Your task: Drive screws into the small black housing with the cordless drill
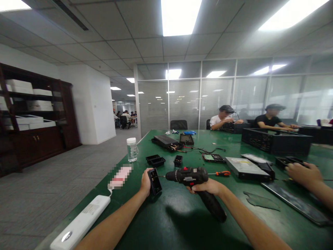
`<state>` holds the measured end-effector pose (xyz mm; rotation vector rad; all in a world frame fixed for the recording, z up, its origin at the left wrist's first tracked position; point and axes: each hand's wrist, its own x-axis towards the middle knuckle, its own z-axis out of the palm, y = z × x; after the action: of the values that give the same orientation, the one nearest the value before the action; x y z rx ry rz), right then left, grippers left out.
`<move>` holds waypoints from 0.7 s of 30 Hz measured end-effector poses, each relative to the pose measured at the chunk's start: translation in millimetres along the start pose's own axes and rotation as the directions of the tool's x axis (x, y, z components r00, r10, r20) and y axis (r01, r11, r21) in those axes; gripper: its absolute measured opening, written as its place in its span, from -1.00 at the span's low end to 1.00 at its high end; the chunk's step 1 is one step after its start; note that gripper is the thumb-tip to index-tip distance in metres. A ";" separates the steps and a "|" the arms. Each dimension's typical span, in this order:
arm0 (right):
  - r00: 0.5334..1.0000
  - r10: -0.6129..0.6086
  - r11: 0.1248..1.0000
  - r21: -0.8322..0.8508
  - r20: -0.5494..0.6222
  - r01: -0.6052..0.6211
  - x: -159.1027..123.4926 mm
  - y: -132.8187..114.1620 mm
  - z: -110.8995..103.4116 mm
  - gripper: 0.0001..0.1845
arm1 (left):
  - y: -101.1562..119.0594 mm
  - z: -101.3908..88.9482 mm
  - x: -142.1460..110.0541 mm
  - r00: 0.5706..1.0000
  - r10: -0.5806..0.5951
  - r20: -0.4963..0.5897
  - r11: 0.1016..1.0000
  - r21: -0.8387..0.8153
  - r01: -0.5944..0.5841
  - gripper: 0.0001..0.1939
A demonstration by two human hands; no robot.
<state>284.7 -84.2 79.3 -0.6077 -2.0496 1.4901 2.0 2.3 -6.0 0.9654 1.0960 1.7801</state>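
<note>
My left hand point(146, 183) grips a small black plastic housing point(155, 181) by its outer side, with the open face tilted toward the right. My right hand point(205, 186) is wrapped round a black cordless drill point(189, 175), its handle slanting down to the right. The drill's bit points left at the housing; whether its tip touches a screw inside is too small to tell. Beyond the drill lie similar black housings point(155, 160) and one smaller black housing point(178, 160). An orange-handled screwdriver point(223, 173) rests just right of the drill.
On the green table point(179, 222) stand a clear bottle point(132, 152) and a white power strip point(82, 222) at left. A silver disc drive point(244, 168), a dark flat panel point(293, 201) and a glass shard point(261, 201) lie right. Another person's hand point(304, 175) works at the right edge.
</note>
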 end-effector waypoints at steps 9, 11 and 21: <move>1.000 0.002 1.000 0.014 -0.015 -0.002 -0.2 4.6 -2.0 -0.74 | -4.8 -2.6 4.7 1.000 -0.021 0.023 1.000 -0.012 0.021 -0.63; 1.000 0.000 1.000 0.032 -0.012 0.001 -0.1 6.5 -3.0 -0.75 | -4.7 -2.5 4.9 0.999 -0.034 0.028 0.999 -0.013 0.034 -0.61; 0.999 0.030 1.000 0.008 -0.037 -0.030 0.0 2.1 -0.3 -0.69 | -6.8 -3.3 6.4 0.999 -0.010 0.040 1.000 -0.027 0.011 -0.62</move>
<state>284.9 -83.4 77.4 -0.6611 -2.0139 1.4916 -1.8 9.1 -12.2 0.9733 1.0476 1.7549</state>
